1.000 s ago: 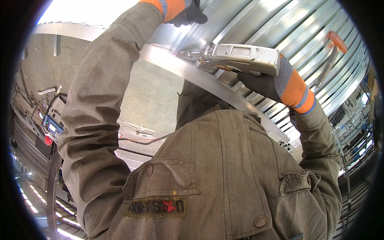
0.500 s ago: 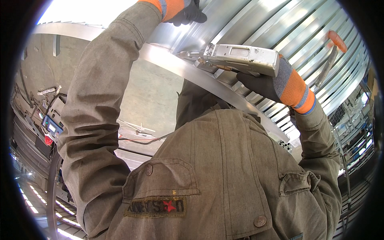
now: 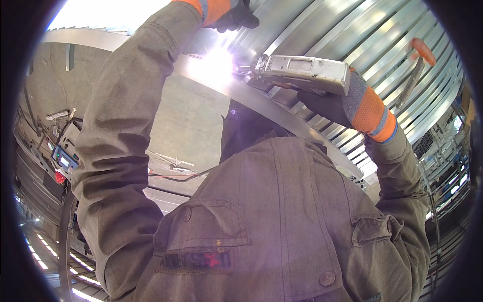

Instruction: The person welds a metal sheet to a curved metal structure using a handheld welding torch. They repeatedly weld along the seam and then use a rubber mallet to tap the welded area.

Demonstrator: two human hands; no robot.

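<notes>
The right hand (image 3: 332, 108), in a black glove with orange-and-grey cuff, is wrapped around a boxy silver handheld welding torch (image 3: 307, 70), probably to steady its nozzle beside the white flare (image 3: 214, 65) on the flat silver metal rail (image 3: 261, 103); the torch is over the slatted silver metal panel (image 3: 342, 45); the left hand (image 3: 234, 19), gloved alike, is near the view's upper edge, perhaps for bracing, though I cannot tell whether its fingers clamp anything; an orange-handled grey tool (image 3: 423, 51) lies on the slats, apart from both hands.

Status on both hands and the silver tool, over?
Right hand gripping silver tool. Left hand by metal slats, grip unclear. White glare at tool tip hides contact point.
</notes>
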